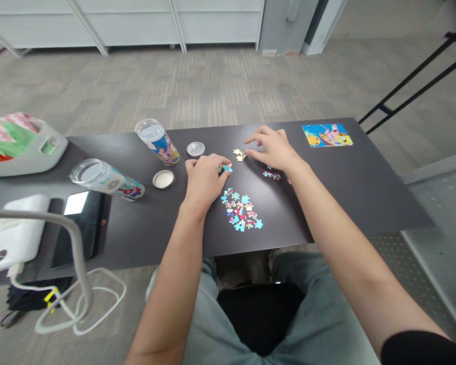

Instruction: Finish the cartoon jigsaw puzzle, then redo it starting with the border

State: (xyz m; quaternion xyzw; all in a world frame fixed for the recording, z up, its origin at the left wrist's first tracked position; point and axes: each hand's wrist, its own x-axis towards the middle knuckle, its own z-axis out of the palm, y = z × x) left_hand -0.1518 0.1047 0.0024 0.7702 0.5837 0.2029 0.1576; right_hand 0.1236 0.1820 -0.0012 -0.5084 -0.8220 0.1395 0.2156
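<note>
Head view, dark table [365,187] running left to right, clutter mostly on the left: pale container [34,165] with handle hole and pink, green and orange contents at far left, white power bank [21,223] and black phone [78,233] at near left, pale cable [78,248] arching across in front and hiding bits of both. Two clear printed cups, a far cup [163,147] and a near cup [117,182], left of the hands; far lid [195,148] and near lid [163,179] lie between cups and left hand [204,182]. Picture card [328,135], blue/yellow/pink cartoon, flat at far right. Puzzle pieces sit mid-table: main pile [240,210] on the near side between the forearms, small, loose, jumbled, turquoise, red, pink and cream; blue pieces [228,168] at the left fingertips, partly covered by that hand; pale pieces [237,153], cream, plain side up, on the far side; short row [271,175] of pinkish-blue ones left of the right forearm, which blocks more bits. Left fingers curled, narrow, can't tell if anything is pinched; right hand [273,148] loosely spread, gap between thumb and forefinger, beside the pale pieces, contact unclear
</note>
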